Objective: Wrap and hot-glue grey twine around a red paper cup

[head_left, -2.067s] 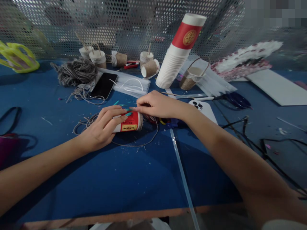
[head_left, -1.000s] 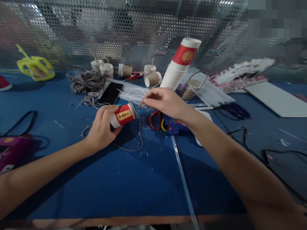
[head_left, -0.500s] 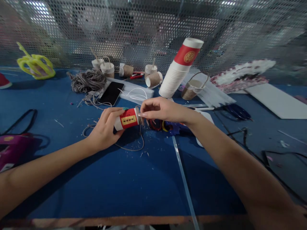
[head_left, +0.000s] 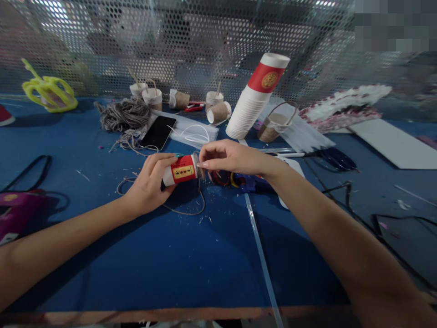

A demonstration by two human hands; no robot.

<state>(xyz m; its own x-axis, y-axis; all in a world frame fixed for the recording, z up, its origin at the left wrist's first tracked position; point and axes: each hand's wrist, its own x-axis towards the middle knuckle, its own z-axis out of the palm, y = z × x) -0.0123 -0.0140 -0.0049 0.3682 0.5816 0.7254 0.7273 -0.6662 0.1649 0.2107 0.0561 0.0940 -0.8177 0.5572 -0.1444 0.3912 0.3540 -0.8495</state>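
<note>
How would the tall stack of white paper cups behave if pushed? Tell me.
The tall stack of white paper cups would probably tip easily, being much taller than its base is wide. It is likely light for its size, as the cups look papery. The red-banded white top cup might slide loose, as it seems simply nested.

From the paper cup [head_left: 184,168], the phone [head_left: 159,132] lies at eleven o'clock, the basket [head_left: 269,133] at two, the glue gun [head_left: 251,183] at three.

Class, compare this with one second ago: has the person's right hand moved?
Yes. Judged against the black phone, the right hand has shifted lower in view and is now at the end of the cup.
</note>
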